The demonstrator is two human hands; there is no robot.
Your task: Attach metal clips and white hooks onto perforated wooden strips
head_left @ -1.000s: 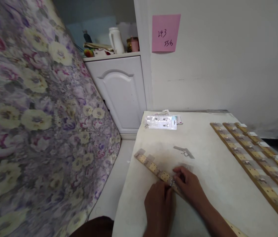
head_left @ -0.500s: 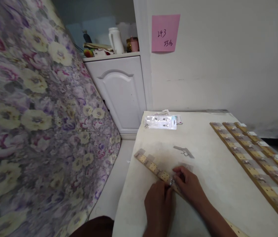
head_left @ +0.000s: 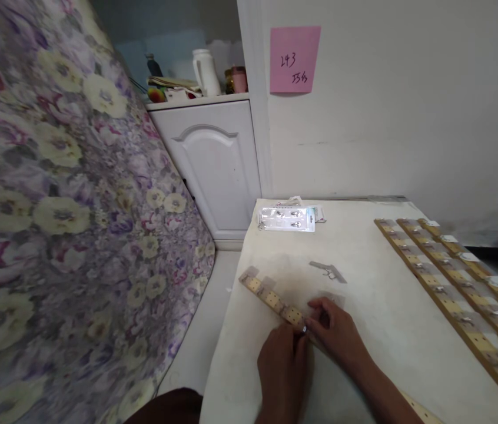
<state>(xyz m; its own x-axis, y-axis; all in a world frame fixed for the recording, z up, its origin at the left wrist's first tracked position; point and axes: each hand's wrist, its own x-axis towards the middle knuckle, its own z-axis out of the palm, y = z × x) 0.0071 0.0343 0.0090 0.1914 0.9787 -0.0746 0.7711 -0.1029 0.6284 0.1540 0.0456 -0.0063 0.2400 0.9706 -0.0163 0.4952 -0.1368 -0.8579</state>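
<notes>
A narrow wooden strip (head_left: pixel 272 298) with small dark holes lies slantwise on the table. Clear plastic pieces with metal hooks sit across it at intervals. My left hand (head_left: pixel 281 359) is closed at the strip's near edge, its fingertips beside a small shiny metal hook (head_left: pixel 305 329). From the other side my right hand (head_left: pixel 339 333) bends over the strip, thumb and fingers curled together at the same hook. Their exact grip is partly hidden. Beyond the hands lies a loose clear plastic piece with a metal hook (head_left: pixel 329 271). Another clear piece (head_left: pixel 332 297) lies just behind my right fingers.
Several similar wooden strips (head_left: pixel 445 300) with hooks lie in rows at the right. Clear hook packaging (head_left: pixel 286 218) rests at the table's back left. A flowered curtain (head_left: pixel 76 224) hangs left, and a white cabinet (head_left: pixel 213 159) stands behind. A pink note (head_left: pixel 295 59) is on the wall.
Both hands stay at the same spot on the strip, with only slight finger movement at the hook. The whole view has shifted a little.
</notes>
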